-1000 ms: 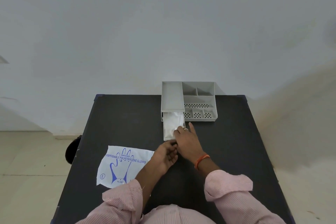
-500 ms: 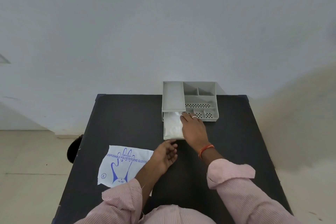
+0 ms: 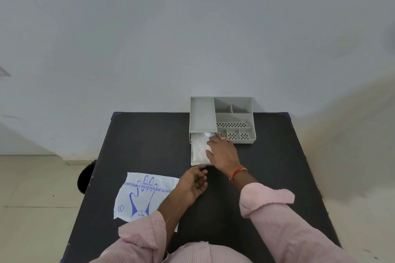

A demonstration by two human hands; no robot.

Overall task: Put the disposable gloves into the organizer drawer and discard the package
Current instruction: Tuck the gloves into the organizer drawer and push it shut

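Observation:
A grey organizer (image 3: 222, 119) stands at the far edge of the black table (image 3: 149, 147). Its drawer (image 3: 195, 163) is pulled out toward me and holds the clear disposable gloves (image 3: 199, 147). My right hand (image 3: 222, 151) lies flat on the gloves inside the drawer, fingers spread and pressing down. My left hand (image 3: 194, 183) hovers just in front of the drawer's front edge, fingers loosely curled and holding nothing. The white glove package (image 3: 145, 194) with blue print lies flat on the table to the left, partly under my left forearm.
The organizer's right side has several small open compartments (image 3: 233, 124). A dark round object (image 3: 85, 177) sits on the floor by the table's left edge. A white wall rises behind the table.
My right hand slid from the drawer's front edge further in, over the gloves. My left hand stayed near the drawer front. The package has not moved.

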